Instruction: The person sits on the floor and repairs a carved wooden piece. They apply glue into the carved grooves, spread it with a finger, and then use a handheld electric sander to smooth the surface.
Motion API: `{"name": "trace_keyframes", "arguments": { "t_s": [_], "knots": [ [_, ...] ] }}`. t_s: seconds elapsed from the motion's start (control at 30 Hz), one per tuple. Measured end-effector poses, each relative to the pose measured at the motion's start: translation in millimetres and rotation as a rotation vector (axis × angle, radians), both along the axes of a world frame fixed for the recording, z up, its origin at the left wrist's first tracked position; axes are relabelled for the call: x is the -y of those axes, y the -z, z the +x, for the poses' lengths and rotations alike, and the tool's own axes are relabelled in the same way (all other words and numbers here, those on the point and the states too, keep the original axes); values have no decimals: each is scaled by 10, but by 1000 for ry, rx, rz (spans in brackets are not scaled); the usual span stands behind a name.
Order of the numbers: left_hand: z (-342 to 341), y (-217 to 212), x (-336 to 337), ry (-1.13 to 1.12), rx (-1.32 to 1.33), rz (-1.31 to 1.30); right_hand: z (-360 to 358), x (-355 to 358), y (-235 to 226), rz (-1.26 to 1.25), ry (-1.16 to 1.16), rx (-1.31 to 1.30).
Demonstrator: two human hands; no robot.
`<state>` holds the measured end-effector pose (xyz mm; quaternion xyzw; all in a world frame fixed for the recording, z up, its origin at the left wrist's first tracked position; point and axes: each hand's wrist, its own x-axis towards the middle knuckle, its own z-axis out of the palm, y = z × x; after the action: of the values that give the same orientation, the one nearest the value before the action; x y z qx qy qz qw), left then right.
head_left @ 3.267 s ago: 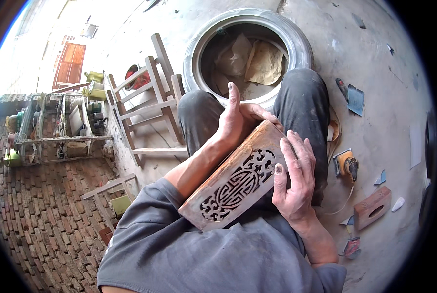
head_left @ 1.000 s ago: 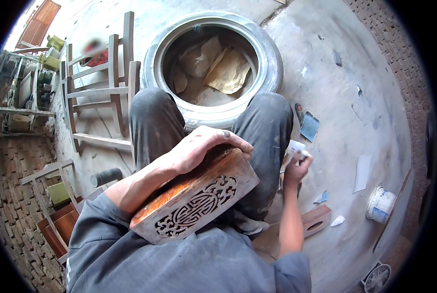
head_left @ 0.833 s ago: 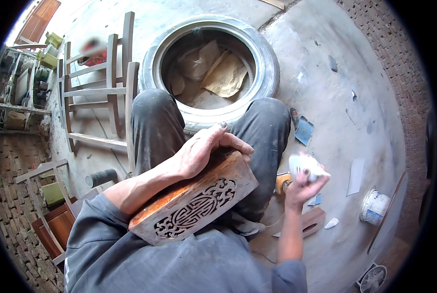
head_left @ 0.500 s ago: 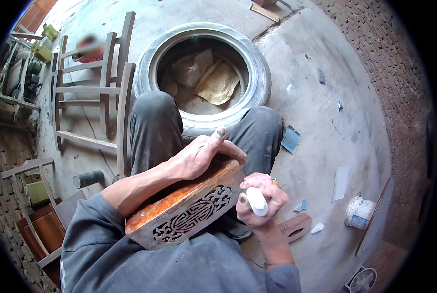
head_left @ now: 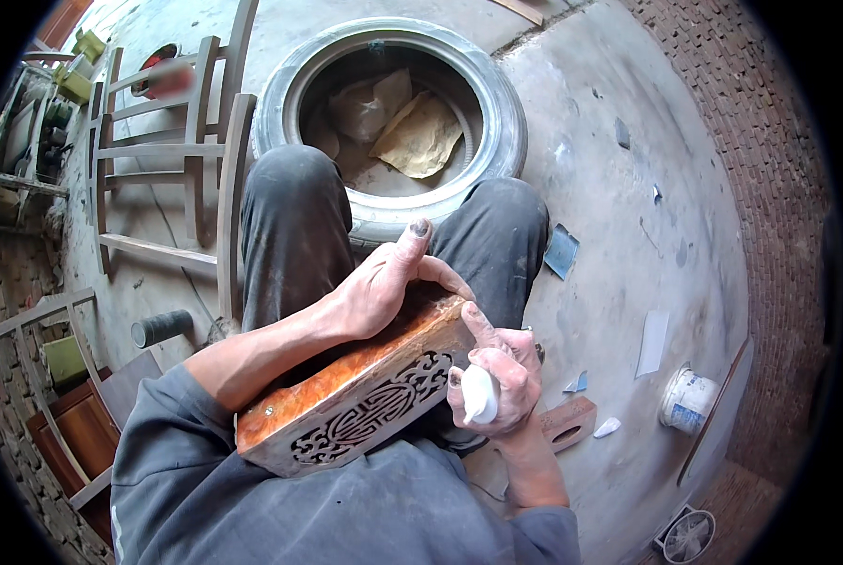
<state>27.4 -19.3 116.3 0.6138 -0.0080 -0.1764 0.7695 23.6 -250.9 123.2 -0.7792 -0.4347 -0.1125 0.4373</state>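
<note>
Across my lap lies a carved wooden block [head_left: 346, 435], its top glossy orange-brown and its pale side cut with a fretwork pattern. My left hand [head_left: 384, 294] rests over its far end, fingers curled round the upper edge and thumb sticking up. In my right hand [head_left: 506, 377] is a small white plastic bottle [head_left: 480, 394], held in the curled fingers with its narrow end toward me. The right index finger is stretched out and touches the block's right-hand end near the upper corner. Fingers of the right hand partly hide that end.
Beyond my knees lies a tyre [head_left: 511, 122] with brown paper inside. Wooden chair frames [head_left: 228, 207] stand at left, near a dark cylinder [head_left: 162, 328]. On the right floor are a slotted wooden block [head_left: 572, 419], a white pointed piece [head_left: 607, 427], a white tub [head_left: 689, 400] and blue scraps [head_left: 561, 251].
My right index finger has straightened and moved up onto the block's end. The white bottle has tilted, its narrow end now toward me. The whole view has shifted slightly.
</note>
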Motion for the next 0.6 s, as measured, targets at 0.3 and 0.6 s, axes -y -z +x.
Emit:
{"name": "trace_keyframes", "arguments": {
  "t_s": [0.3, 0.6],
  "knots": [
    [-16, -14, 18, -18, 28, 16, 1, 40, -78, -107, -46, 33],
    [-14, -20, 11, -3, 8, 27, -8, 64, -52, -88, -72, 56]
  ]
}}
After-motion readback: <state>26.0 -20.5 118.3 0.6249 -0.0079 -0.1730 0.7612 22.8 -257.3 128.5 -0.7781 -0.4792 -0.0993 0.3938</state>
